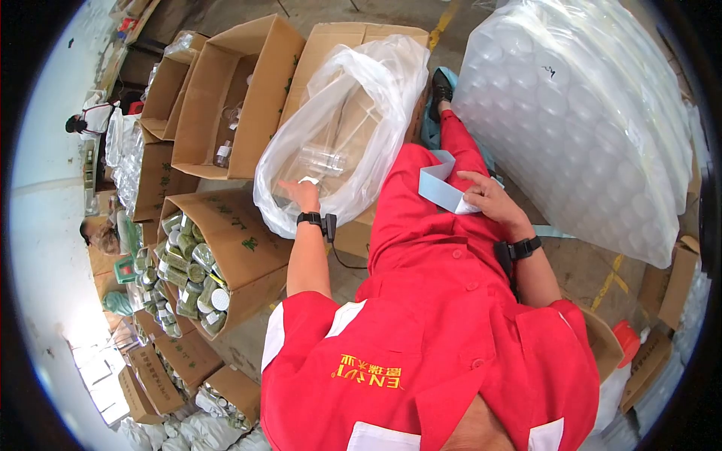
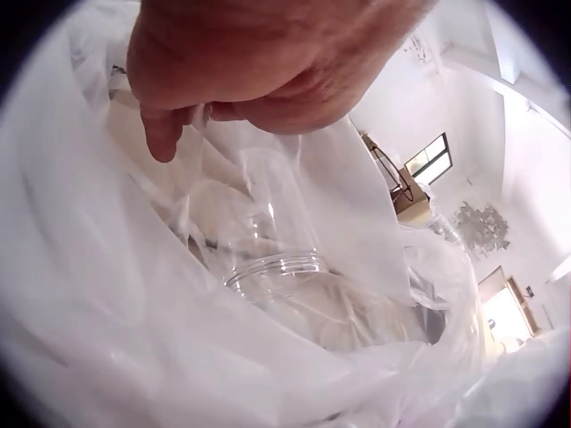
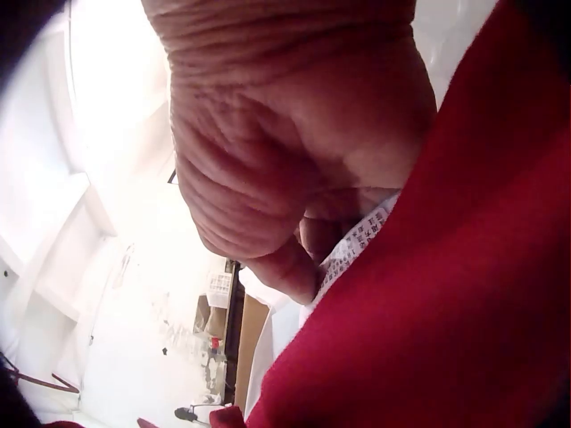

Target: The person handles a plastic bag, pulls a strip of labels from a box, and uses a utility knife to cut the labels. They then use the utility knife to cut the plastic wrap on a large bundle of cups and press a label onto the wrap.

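My left hand point(image 1: 302, 195) reaches into a large clear plastic bag point(image 1: 274, 161) that lines a cardboard box. A small white patch shows at its fingertips in the head view; I cannot tell whether the fingers grip anything. Just beyond them, a clear plastic jar point(image 1: 323, 160) lies inside the bag. Its threaded neck point(image 2: 277, 265) shows below the hand in the left wrist view. Over the red trouser leg, my right hand point(image 1: 492, 199) pinches a light blue label strip point(image 1: 440, 186) that loops to the left. Printed white labels point(image 3: 348, 250) show by the fingers in the right wrist view.
An open carton of green-filled jars point(image 1: 197, 274) stands left of the bag. Behind it is a taller open box point(image 1: 210, 113) with a few clear items inside. A big bag of round translucent pieces point(image 1: 571, 128) stands at right. A person point(image 1: 94, 120) is at far left.
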### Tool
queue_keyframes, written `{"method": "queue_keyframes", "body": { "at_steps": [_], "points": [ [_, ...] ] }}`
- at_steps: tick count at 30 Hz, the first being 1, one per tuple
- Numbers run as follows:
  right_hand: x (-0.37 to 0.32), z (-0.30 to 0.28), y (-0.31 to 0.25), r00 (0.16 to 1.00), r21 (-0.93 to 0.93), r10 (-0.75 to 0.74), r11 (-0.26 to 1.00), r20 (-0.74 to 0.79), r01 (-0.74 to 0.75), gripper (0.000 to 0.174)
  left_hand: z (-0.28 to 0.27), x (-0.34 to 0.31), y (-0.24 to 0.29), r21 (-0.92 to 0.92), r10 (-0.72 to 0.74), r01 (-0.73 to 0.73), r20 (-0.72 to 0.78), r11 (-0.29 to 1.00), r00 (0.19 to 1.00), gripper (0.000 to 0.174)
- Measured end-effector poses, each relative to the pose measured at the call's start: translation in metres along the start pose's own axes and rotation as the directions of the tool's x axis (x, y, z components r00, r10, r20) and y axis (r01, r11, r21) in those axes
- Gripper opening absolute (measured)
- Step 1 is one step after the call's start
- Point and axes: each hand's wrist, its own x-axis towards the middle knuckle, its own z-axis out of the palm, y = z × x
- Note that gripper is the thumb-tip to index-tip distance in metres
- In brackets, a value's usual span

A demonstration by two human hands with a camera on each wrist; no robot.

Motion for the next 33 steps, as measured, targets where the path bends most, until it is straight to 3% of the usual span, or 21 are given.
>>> {"method": "queue_keyframes", "body": {
  "at_steps": [4,6,10,12,15,19,22,24,28,30,31,33],
  "points": [
    [0.001,0.001,0.000,1.000,0.018,0.001,1.000,-0.011,-0.001,0.057,0.010,0.010,-0.002,0.076,0.039,-0.041,0.028,0.996,0.999,0.076],
    [0.001,0.001,-0.002,1.000,-0.009,-0.022,1.000,0.001,0.022,0.057,0.019,0.022,-0.012,0.167,0.186,-0.179,-0.028,0.970,0.982,0.077],
    [0.001,0.002,0.001,1.000,0.023,0.002,1.000,0.006,-0.003,0.057,0.024,0.026,-0.003,0.309,0.278,-0.260,-0.013,0.915,0.961,0.076],
    [0.001,0.000,0.003,1.000,0.029,0.009,1.000,0.005,-0.010,0.057,0.024,0.016,0.023,0.262,0.095,-0.118,0.098,0.958,0.991,0.077],
    [0.001,0.000,0.006,0.999,0.058,0.033,0.998,0.003,-0.034,0.056,0.032,0.019,0.023,0.107,0.194,-0.206,0.112,0.973,0.975,0.078],
    [0.001,0.000,0.007,0.999,0.067,0.045,0.997,0.004,-0.045,0.056,0.038,0.028,0.026,0.046,0.176,-0.187,0.173,0.981,0.969,0.077],
    [0.002,0.002,0.007,0.999,0.053,0.042,0.998,-0.021,-0.041,0.055,0.046,0.040,0.016,0.028,0.190,-0.195,0.135,0.980,0.972,0.075],
    [0.002,0.001,0.008,0.999,0.033,0.042,0.999,-0.024,-0.042,0.055,0.052,0.056,0.002,-0.059,0.303,-0.301,0.042,0.952,0.952,0.077],
    [0.006,0.000,0.013,0.999,0.010,0.032,0.999,0.002,-0.032,0.056,0.031,0.082,-0.010,0.017,0.168,-0.172,0.142,0.985,0.975,0.078],
    [0.005,0.001,0.013,0.999,0.054,0.042,0.998,0.010,-0.042,0.056,0.023,0.088,-0.014,-0.035,0.315,-0.313,0.132,0.949,0.940,0.076],
    [0.005,0.002,0.012,0.999,0.053,0.039,0.998,0.011,-0.039,0.056,0.017,0.090,-0.014,-0.036,0.317,-0.315,0.130,0.948,0.940,0.076],
    [0.005,0.003,0.009,0.999,0.060,0.045,0.997,0.011,-0.046,0.055,0.002,0.090,-0.009,0.223,0.490,-0.507,0.131,0.832,0.862,0.073]
  ]
}}
